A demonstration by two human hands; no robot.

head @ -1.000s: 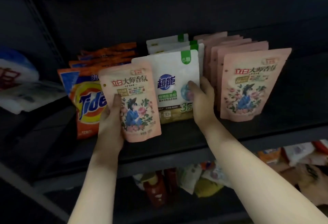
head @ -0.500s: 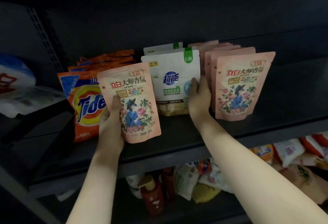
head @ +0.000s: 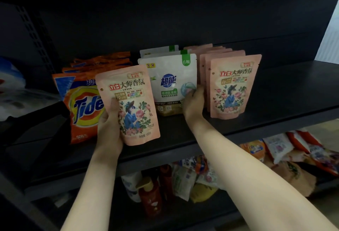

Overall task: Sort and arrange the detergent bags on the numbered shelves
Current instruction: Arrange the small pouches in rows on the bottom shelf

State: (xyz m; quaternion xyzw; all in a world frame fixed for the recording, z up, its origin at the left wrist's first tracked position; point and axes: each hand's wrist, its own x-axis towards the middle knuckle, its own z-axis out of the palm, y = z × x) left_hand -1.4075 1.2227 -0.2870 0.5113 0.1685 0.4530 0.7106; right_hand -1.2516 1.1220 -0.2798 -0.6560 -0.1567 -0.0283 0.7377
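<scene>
My left hand (head: 110, 122) grips a pink floral detergent bag (head: 131, 102) upright in front of the dark shelf (head: 275, 109), thumb across its front. My right hand (head: 194, 105) holds the right edge of the front white detergent bag (head: 168, 80), thumb on its face, fingers between it and the pink row. That white bag heads a short row of white bags. Right of it stands a row of several pink bags (head: 233, 86). At the left stands a row of orange Tide bags (head: 82, 106), partly hidden by the held pink bag.
A white and blue plastic-wrapped pack (head: 11, 91) lies on the shelf's far left. The lower shelf holds a jumble of bottles (head: 149, 196) and loose bags (head: 286, 148). The shelf surface right of the pink row is bare and dark.
The view has shifted, so all rows sit lower and further left in frame. My right hand has slid down the white bag's edge. The left hand keeps holding the pink bag.
</scene>
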